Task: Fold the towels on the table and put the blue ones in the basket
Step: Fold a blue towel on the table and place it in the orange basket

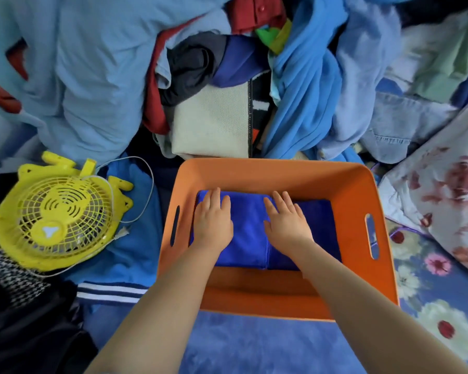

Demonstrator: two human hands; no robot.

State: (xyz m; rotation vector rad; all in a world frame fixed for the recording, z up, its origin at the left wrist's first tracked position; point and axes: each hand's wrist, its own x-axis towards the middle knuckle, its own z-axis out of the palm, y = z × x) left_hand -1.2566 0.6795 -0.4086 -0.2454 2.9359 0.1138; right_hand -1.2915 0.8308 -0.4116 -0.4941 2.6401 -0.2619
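Here, both hands lie flat inside the orange basket (277,168), palms down on folded blue towels (250,236). The left hand (213,221) presses the left part of the stack, fingers straight and close together; the right hand (287,221) rests just beside it with fingers straight and slightly spread, so neither grip is clamped on anything. The towels are deep royal blue, soft-looking, folded into flat rectangles. A second, darker blue towel (322,225) lies beside and partly under the first at the right. They cover most of the basket's floor, leaving a bare orange strip at the near side. A yellow fan (56,211) lies left of the basket, and a heap of clothes (303,76) is piled behind it.
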